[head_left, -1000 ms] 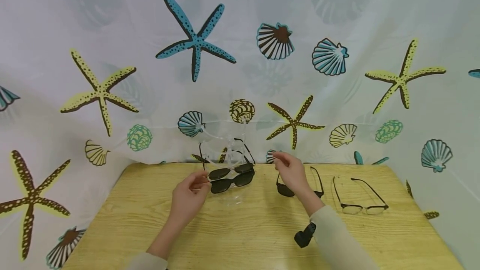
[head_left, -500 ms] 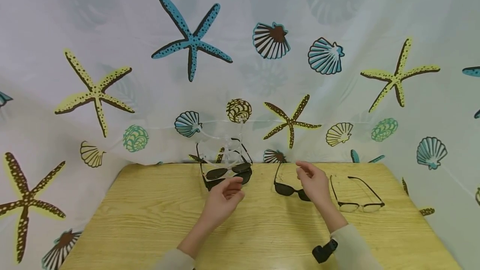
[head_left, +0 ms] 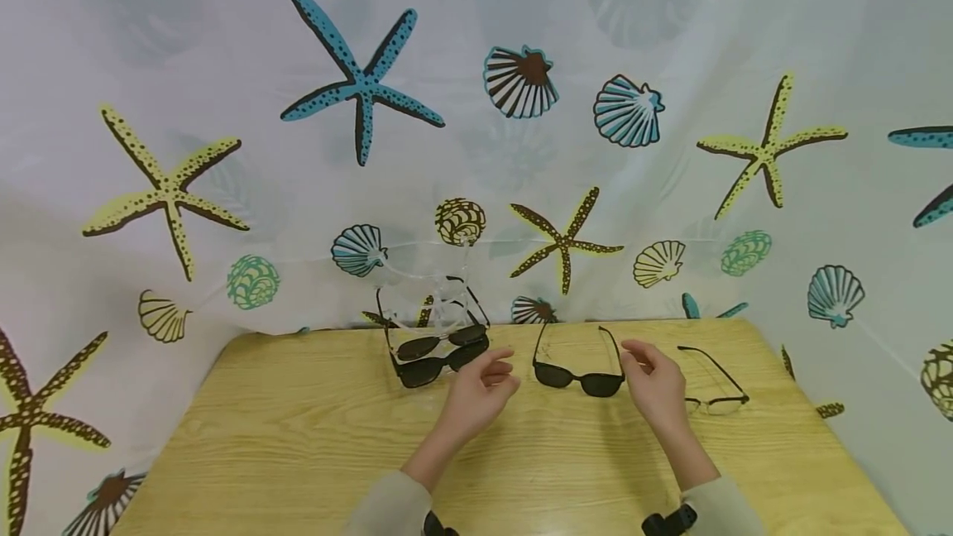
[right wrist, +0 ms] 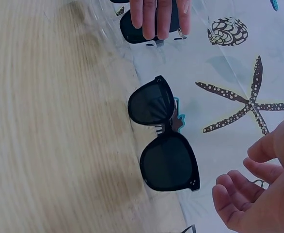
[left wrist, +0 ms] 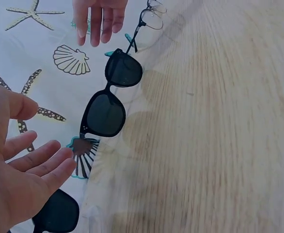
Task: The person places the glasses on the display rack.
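A pair of black sunglasses (head_left: 579, 380) rests on the wooden table with its temples pointing to the back. To its left my left hand (head_left: 480, 395) hovers with loosely bent fingers, holding nothing. On the other side my right hand (head_left: 657, 383) is beside the right lens and temple; whether it touches them I cannot tell. In the left wrist view the sunglasses (left wrist: 105, 94) lie past the left fingertips, apart from them. The right wrist view has the sunglasses (right wrist: 164, 136) apart from the right fingers as well.
Behind my left hand, a clear display stand (head_left: 447, 304) carries two pairs of dark sunglasses (head_left: 439, 358), partly covered by the hand. Eyeglasses with clear lenses (head_left: 722, 405) lie right of my right hand, partly hidden. A patterned cloth (head_left: 476, 147) hangs behind the table (head_left: 298, 437).
My left hand has moved right, away from the glasses on the stand. My right hand has moved right from above the single black sunglasses to their right side, uncovering them. The view shifted slightly.
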### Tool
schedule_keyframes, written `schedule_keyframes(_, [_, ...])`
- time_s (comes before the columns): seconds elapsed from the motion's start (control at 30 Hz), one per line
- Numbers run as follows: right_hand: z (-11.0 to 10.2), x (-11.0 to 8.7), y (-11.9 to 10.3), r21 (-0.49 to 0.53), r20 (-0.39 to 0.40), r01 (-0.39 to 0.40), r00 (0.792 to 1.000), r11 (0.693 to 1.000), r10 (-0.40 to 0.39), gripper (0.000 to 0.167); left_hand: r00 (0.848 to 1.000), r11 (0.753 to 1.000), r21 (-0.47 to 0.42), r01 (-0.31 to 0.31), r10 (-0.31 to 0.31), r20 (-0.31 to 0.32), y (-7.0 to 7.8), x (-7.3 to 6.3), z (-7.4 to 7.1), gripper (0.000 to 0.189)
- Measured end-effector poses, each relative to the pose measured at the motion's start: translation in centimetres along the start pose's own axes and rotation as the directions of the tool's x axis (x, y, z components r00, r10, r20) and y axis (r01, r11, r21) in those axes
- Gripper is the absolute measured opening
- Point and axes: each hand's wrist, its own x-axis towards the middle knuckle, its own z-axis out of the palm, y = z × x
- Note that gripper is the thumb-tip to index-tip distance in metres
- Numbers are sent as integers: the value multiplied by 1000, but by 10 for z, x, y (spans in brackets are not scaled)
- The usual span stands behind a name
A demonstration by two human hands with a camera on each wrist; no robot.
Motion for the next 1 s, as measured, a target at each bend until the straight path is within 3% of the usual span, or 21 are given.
schedule_keyframes(0.33, [-4, -5, 15, -18, 37, -54, 998, 998, 55, 38, 1000, 999, 40, 16, -16, -9, -10, 15, 16, 48])
schedule_keyframes(0.6, [0, -7, 24, -31, 39, -56, 998, 998, 57, 39, 999, 998, 58, 9, -11, 31, -14, 27, 27, 48])
schedule_keyframes(1.0, [6, -7, 37, 55, 83, -111, 991, 992, 106, 46, 995, 996, 77, 50, -56, 82, -21, 38, 40, 58])
